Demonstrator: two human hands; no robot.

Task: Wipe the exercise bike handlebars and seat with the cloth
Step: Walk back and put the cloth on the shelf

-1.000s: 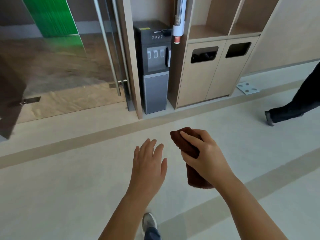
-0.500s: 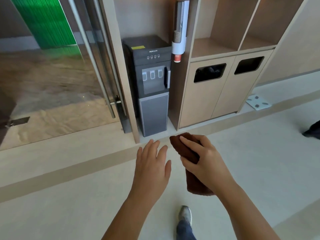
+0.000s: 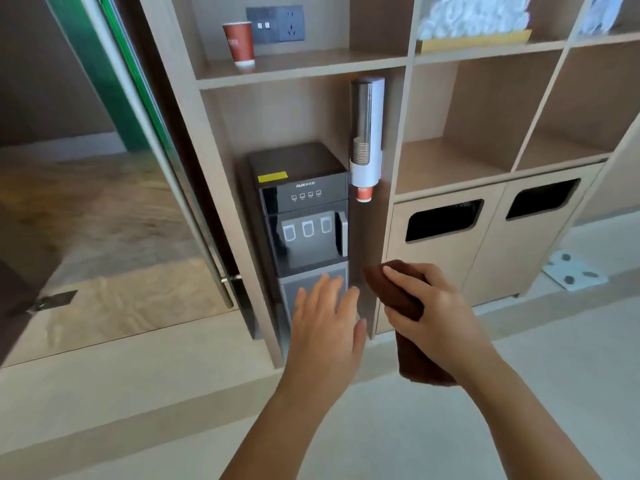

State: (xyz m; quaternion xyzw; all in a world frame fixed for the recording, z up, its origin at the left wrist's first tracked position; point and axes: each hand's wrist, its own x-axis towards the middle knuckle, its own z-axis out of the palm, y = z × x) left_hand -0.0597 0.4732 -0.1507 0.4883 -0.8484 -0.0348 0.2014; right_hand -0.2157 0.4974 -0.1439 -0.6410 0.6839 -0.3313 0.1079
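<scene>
My right hand grips a folded dark brown cloth, whose lower end hangs below my palm. Just left of it my left hand is held flat with the fingers spread and nothing in it. Both hands hover in front of a wooden wall unit. No exercise bike, handlebars or seat appears in the head view.
A black water dispenser stands in a niche straight ahead, with a cup dispenser tube on its right. A red paper cup sits on the shelf above. Two bin openings are at right, a glass door at left, a white scale on the floor.
The view has come closer to the wall unit and tilted up, showing upper shelves. My hands keep their pose with the cloth. The person walking at right is out of view.
</scene>
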